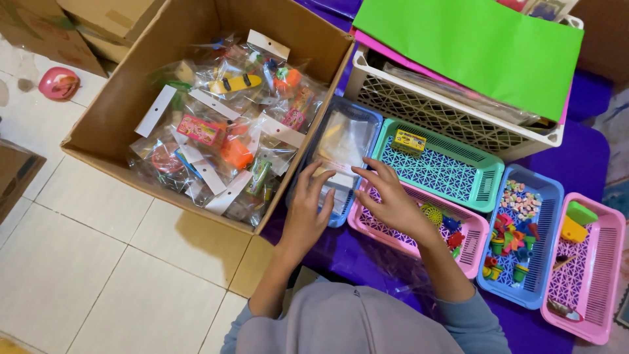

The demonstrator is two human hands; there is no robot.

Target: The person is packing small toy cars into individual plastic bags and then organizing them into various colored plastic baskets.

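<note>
A: White floor tiles (pixel 78 262) are seen under a big cardboard box (pixel 118 124); purple sheeting (pixel 576 157) lies right of the box. Status?

B: Box is loaded with sealed clear bags of small toys (pixel 223 137), white header cards on top. Judged as well along, but not finished: loose toys are still unpacked.

A: Where's the work item?

B: Blue tray (pixel 373 124), touching the box's right wall. A stack of empty clear bags (pixel 344 141) is held in it, flat, glossy, see-through.

A: Hands?

B: Left hand (pixel 308 210) is laid on the near end of the stack, fingers curled; whether a bag is actually pinched cannot be told. Right hand (pixel 393 196) is spread flat, fingers open, over the stack's edge and the pink tray (pixel 367 226) rim. Nothing is seen gripped by it.

A: Remaining stock?

B: Further right of the box: green tray (pixel 488 187) with one small yellow item (pixel 410 140). The pink tray holds a few toys (pixel 445 226) at its far end. A second blue tray (pixel 550 196) is filled with beads and coloured pieces, and a second pink tray (pixel 606 288) holds a green and yellow block (pixel 576 221).

A: Behind those?

B: White crate (pixel 458 118) with a green sheet (pixel 472 46) laid over it.
</note>
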